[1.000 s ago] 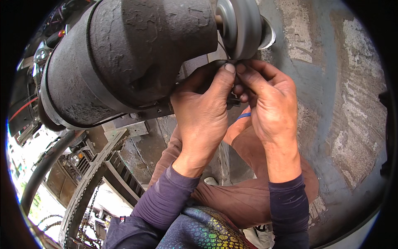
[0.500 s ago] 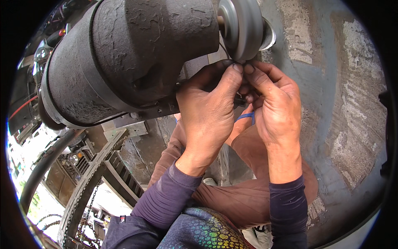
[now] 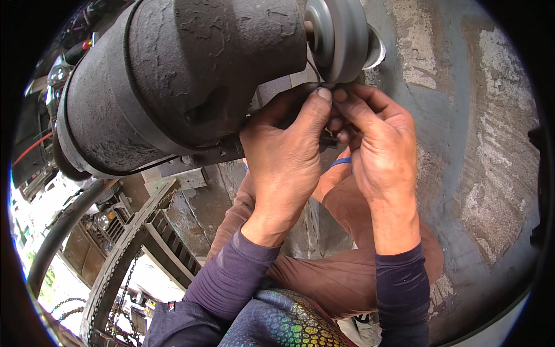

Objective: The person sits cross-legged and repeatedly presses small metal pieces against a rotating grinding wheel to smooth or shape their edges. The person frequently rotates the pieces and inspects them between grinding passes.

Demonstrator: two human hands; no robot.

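Note:
A smooth grey wheel (image 3: pixel 350 49), blurred as if spinning, sits on the right end of a bulky dark motor (image 3: pixel 167 69) with flaking paint. Just under the wheel's lower edge, my left hand (image 3: pixel 283 159) and my right hand (image 3: pixel 384 144) meet with thumbs and fingertips pinched close together. Whatever they hold is small and mostly covered by the fingers, so I cannot make out its kind. The fingertips are very near the wheel; whether the held piece touches it cannot be seen. My left hand's knuckles lie close beside the motor's underside.
A curved metal frame (image 3: pixel 124 254) with a hanging chain (image 3: pixel 128 277) stands at lower left, beside a dark pipe (image 3: pixel 69 225). A flat metal bracket (image 3: pixel 191 178) juts out below the motor. My bent legs (image 3: pixel 318 280) are under my arms. A patchy grey surface (image 3: pixel 439 127) spans the right.
Both hands have shifted slightly left, still pinched together under the wheel. The motor has stayed in place.

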